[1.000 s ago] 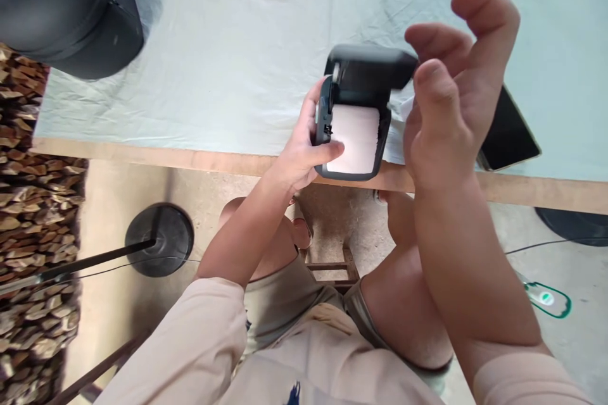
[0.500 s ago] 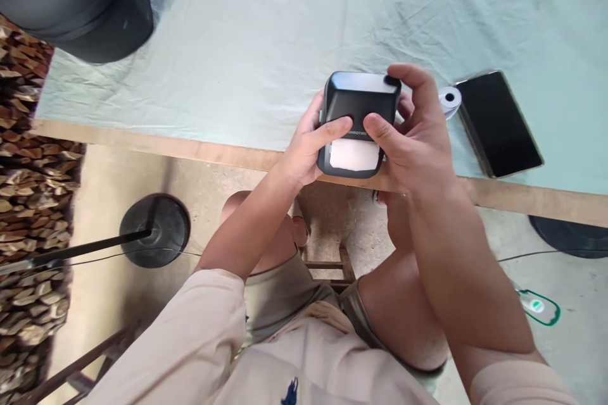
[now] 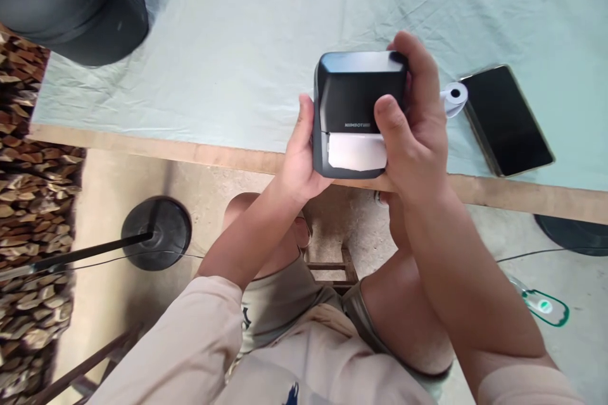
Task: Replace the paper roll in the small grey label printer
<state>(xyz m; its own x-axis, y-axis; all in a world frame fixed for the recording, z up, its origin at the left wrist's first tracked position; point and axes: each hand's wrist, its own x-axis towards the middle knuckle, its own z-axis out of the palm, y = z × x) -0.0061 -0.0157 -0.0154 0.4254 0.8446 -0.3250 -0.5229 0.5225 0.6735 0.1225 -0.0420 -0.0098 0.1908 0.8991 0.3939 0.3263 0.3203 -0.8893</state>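
A black label printer (image 3: pixel 363 98) marked NIIMBOT is held up over the table's near edge, with a strip of white label paper (image 3: pixel 357 152) showing at its front slot. My left hand (image 3: pixel 304 158) cups its left side and underside, thumb along the side. On the right, my right hand (image 3: pixel 418 120) grips it, thumb on the top cover and fingers around the far right corner. Beyond that hand lies a small white paper roll (image 3: pixel 455 98), partly hidden by my fingers. Beside the roll is a smartphone (image 3: pixel 509 120) with a dark screen.
A pale green cloth (image 3: pixel 228 50) covers the table, whose wooden edge (image 3: pixel 190 155) runs across in front of me. A black bag-like object (image 3: pixel 80 6) stands at the far left. Below are round black stand bases (image 3: pixel 161 240), a cable and stacked firewood (image 3: pixel 33 202).
The printer has come up closer to me. My left thumb has moved off its top cover to the left side, and my right hand has shifted up with it.
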